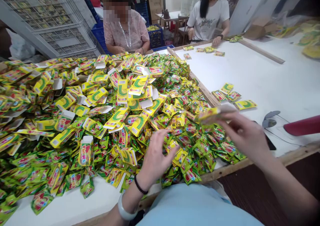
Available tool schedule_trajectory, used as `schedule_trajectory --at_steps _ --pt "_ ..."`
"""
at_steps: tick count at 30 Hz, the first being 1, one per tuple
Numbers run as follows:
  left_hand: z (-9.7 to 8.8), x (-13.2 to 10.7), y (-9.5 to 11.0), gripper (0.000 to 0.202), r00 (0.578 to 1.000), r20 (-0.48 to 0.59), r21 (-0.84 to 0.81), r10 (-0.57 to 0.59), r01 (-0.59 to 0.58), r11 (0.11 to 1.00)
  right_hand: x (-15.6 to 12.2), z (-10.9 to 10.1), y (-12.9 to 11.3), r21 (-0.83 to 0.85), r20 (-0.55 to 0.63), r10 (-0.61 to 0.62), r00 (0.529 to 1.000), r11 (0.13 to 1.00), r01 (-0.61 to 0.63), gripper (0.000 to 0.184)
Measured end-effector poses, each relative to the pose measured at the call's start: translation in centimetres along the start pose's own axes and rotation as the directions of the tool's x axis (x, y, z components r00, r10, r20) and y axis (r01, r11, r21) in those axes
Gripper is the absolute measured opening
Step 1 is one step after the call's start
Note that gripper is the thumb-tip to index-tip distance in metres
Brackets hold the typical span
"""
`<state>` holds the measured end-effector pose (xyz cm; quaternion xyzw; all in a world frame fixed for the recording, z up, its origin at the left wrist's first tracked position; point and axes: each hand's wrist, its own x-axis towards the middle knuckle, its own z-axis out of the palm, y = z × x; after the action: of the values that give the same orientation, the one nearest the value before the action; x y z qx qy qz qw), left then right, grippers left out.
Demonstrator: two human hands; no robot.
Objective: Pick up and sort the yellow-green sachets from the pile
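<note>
My right hand (238, 131) grips a small yellow candy box (208, 114), its white end flap sticking up by my fingers; motion blurs it slightly. My left hand (157, 154) hovers over the heap, fingers apart, with nothing visible in it. Below it lie small green and yellow candy packets (185, 154). Further left, many yellow boxes (141, 122) with white flaps, several of them standing open, rest on top of the packets. One upright open box (85, 151) stands left of my left hand.
A wooden strip (202, 89) divides the heap from the white tabletop (250, 76), where a few boxes and packets (226, 89) lie. Sunglasses (271, 119) and a dark red object (303, 125) are at right. Two people (127, 32) sit across the table. White crates (57, 22) stand left.
</note>
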<state>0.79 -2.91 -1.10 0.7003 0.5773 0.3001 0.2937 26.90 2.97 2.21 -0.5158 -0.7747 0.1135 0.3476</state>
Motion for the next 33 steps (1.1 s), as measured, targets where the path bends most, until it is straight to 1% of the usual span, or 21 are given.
schedule_trajectory --at_steps 1,2,4,6,7,9,11,12,14,16,18,20,22,24,25,27,28,30,31,32,33 --pt "-0.1 0.3 -0.6 0.048 0.993 -0.117 0.166 -0.02 0.039 0.985 0.6 -0.2 0.9 -0.141 -0.148 0.017 0.989 0.989 -0.038 0.024" --pt "-0.1 0.5 -1.3 0.044 0.981 -0.19 0.304 -0.033 0.091 0.948 1.1 0.0 1.5 -0.228 -0.233 0.005 0.972 0.972 -0.06 0.027" --pt "0.0 0.8 -2.5 0.042 0.976 -0.212 0.485 -0.046 0.146 0.862 2.0 1.5 1.7 -0.261 -0.219 -0.028 0.975 0.965 -0.031 0.024" --pt "0.3 0.8 -3.1 0.034 0.982 -0.184 0.542 -0.037 0.133 0.83 2.6 4.2 0.9 -0.209 -0.112 -0.036 0.993 0.978 0.012 0.028" --pt "0.3 0.8 -3.2 0.028 0.984 -0.179 0.522 -0.027 0.118 0.845 2.8 5.8 0.4 -0.193 -0.058 -0.033 0.998 0.981 0.021 0.032" --pt "0.2 0.7 -3.2 0.017 0.98 -0.198 0.374 -0.025 0.099 0.922 3.1 8.6 -0.5 -0.172 0.008 -0.031 0.999 0.985 0.032 0.034" --pt "-0.2 0.6 -3.0 0.012 0.969 -0.234 0.116 -0.081 0.111 0.987 3.4 10.3 -1.0 -0.113 -0.002 -0.042 0.999 0.993 0.041 0.028" --pt "-0.4 0.6 -3.0 0.015 0.963 -0.239 -0.023 -0.129 0.127 0.992 3.5 10.5 -1.1 -0.06 -0.037 -0.043 0.998 0.997 0.041 0.023" --pt "-0.8 0.7 -3.0 0.028 0.953 -0.196 -0.255 -0.23 0.177 0.951 3.7 9.7 -1.3 0.113 -0.125 0.008 0.992 0.994 0.006 0.017" --pt "-0.9 0.8 -3.0 0.033 0.957 -0.076 -0.416 -0.281 0.225 0.881 3.7 8.0 -1.7 0.366 -0.115 0.111 0.987 0.929 -0.061 0.014" --pt "-0.7 1.0 -2.7 0.032 0.96 0.062 -0.536 -0.274 0.263 0.802 3.3 6.4 -2.7 0.553 0.048 0.118 0.992 0.824 -0.125 0.015" --pt "-0.3 1.2 -2.2 0.034 0.955 0.178 -0.623 -0.239 0.297 0.724 2.7 5.7 -3.9 0.583 0.225 -0.031 0.974 0.805 -0.109 0.015" --pt "-0.1 1.1 -1.4 0.04 0.943 0.251 -0.681 -0.217 0.332 0.652 2.0 6.0 -5.0 0.51 0.309 -0.208 0.928 0.86 0.023 0.015" --pt "-0.1 0.9 -0.6 0.045 0.934 0.299 -0.706 -0.194 0.354 0.613 1.6 6.7 -5.5 0.406 0.327 -0.315 0.891 0.898 0.169 0.016" --pt "-0.2 0.8 -0.3 0.045 0.933 0.311 -0.704 -0.183 0.355 0.615 1.4 7.1 -5.5 0.36 0.328 -0.335 0.883 0.909 0.211 0.017" --pt "-0.4 0.5 0.2 0.039 0.937 0.312 -0.672 -0.157 0.334 0.66 1.3 7.6 -5.4 0.286 0.302 -0.305 0.903 0.933 0.219 0.018" --pt "-0.4 0.3 0.3 0.035 0.943 0.302 -0.649 -0.139 0.31 0.694 1.3 7.7 -5.2 0.27 0.279 -0.259 0.925 0.945 0.183 0.023" --pt "-0.3 0.1 0.4 0.028 0.96 0.259 -0.605 -0.107 0.247 0.757 1.3 7.7 -4.8 0.334 0.285 -0.157 0.946 0.941 0.056 0.047" --pt "-0.3 0.0 0.4 0.026 0.969 0.23 -0.581 -0.093 0.213 0.786 1.2 7.6 -4.5 0.41 0.346 -0.13 0.929 0.912 -0.026 0.056" --pt "-0.3 0.0 0.3 0.024 0.975 0.206 -0.554 -0.083 0.186 0.811 1.2 7.6 -4.3 0.496 0.444 -0.129 0.887 0.86 -0.123 0.057" --pt "-0.3 0.1 0.2 0.024 0.978 0.191 -0.529 -0.081 0.172 0.831 1.1 7.6 -4.0 0.565 0.547 -0.15 0.823 0.792 -0.231 0.051"
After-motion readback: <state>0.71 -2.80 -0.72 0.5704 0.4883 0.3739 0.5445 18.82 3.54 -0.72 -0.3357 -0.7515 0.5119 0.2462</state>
